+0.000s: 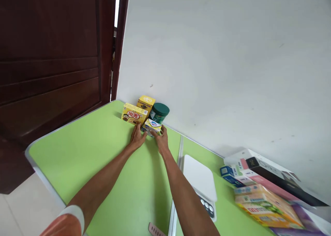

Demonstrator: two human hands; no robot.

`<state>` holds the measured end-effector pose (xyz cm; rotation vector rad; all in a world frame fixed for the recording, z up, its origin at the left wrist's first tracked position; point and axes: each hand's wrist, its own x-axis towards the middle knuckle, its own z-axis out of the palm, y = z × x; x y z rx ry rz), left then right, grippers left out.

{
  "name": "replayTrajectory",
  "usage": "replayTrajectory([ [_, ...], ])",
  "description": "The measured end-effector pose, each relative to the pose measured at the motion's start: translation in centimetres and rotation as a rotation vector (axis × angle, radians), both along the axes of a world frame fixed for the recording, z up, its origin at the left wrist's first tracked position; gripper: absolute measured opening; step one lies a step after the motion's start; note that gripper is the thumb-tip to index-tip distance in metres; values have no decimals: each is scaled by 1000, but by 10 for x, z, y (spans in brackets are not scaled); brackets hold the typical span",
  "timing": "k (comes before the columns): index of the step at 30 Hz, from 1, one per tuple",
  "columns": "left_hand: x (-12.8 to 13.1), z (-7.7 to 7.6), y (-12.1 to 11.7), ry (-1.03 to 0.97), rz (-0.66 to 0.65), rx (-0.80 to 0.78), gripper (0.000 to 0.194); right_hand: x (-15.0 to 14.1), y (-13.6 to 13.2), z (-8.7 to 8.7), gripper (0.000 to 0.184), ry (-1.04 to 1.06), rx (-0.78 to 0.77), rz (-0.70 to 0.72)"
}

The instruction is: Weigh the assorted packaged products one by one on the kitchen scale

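Note:
A small white and yellow box (153,124) with a blue and red logo sits in front of a dark green lidded tub (159,112). My right hand (161,138) grips this box, thumb on its front and fingers at its right side. My left hand (138,136) is beside the box's left edge, thumb and fingers apart, fingertips by the lower right corner of a yellow box (134,114) with red lettering. Behind stands a taller yellow box (146,103) marked "COME ON". Whether the left fingertips touch either box, I cannot tell.
The green table (85,143) meets a white wall. Right of its seam lies a white kitchen scale (199,177). Several cartons (269,205) and a blue box (230,174) stand at the far right. A pink strap (156,229) lies at the near edge. A dark door (51,46) is at left.

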<state>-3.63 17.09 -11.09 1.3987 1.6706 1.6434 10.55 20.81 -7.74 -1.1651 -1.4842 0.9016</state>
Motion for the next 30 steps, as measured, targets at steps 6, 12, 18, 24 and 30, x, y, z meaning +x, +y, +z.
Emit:
replayTrajectory([
  [6, 3, 0, 7, 55, 7, -10, 60, 2, 22, 8, 82, -19, -78, 123],
  [12, 4, 10, 0, 94, 42, -31, 54, 10, 6, 10, 65, -161, -108, 94],
  [18, 5, 19, -30, 113, 85, -39, 35, 14, -41, 22, 48, -266, -99, -14],
  [24, 30, 41, -74, 140, 61, 72, 33, 36, -88, 61, 42, -328, -74, -38],
  [30, 100, 74, -104, 143, -102, 317, 38, 124, -121, 102, 48, -266, -25, -22],
])
